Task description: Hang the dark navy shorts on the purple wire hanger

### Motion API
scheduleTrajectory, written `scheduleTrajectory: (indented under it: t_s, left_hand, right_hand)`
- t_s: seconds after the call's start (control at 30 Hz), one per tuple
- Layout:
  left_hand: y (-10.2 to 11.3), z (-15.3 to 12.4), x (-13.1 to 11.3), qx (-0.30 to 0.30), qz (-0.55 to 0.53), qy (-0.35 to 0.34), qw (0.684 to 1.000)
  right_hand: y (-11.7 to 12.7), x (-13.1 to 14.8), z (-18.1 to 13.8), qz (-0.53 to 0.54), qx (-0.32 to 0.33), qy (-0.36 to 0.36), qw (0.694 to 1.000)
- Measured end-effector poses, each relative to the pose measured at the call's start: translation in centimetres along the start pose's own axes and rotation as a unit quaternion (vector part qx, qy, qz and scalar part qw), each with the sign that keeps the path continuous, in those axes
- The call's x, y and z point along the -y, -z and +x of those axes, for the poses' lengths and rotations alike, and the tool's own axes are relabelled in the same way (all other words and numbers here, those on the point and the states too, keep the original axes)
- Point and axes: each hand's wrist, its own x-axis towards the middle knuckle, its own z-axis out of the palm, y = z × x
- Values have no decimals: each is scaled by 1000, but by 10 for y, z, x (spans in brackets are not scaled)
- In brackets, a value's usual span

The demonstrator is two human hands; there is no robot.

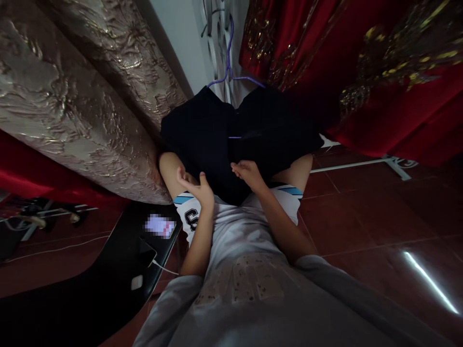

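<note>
A dark navy or black garment (202, 130) hangs from a purple hanger (229, 72) and spreads down over my lap. Its front parts in the middle, where a short strip of the hanger's lower bar shows. My left hand (200, 189) is over my thigh at the garment's lower left edge, palm turned up, fingers apart and nothing in them. Over the middle of the garment, my right hand (250, 174) has thumb and fingertips pinched together. Whatever may be between those fingertips is too small to make out.
A black bench (108, 270) to my left carries a lit phone (160, 226), a dark device (147, 251) with a white cable, and a small white case (136, 282). Embossed beige fabric (119, 96) and red sequined fabric (325, 58) flank me. A white rack foot (396, 166) stands on red tiles.
</note>
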Motion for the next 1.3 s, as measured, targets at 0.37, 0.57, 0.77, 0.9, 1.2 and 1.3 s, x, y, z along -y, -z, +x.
scheduleTrajectory:
  t_s: [0.37,0.57,0.77,0.9,1.2,1.3]
  left_hand:
    - [-52,-21,-5,327,-12,4,945]
    - [-67,-23,5,382,36,-8,923]
    - [-71,31,-60,429,-9,-55,901]
    - [-76,84,-111,284,-48,-214,933]
    - [-67,121,-138,248,21,-376,893]
    - [-60,162,-110,116,14,-321,940]
  right_hand:
    - [8,68,-12,125,8,32,992]
    - [16,140,10,133,-78,169,973]
    - [24,151,16,112,-43,178,977]
    - [27,152,15,97,-37,199,975]
    - [4,92,16,-86,-168,228,955]
    - [-10,59,14,-114,-171,208,956]
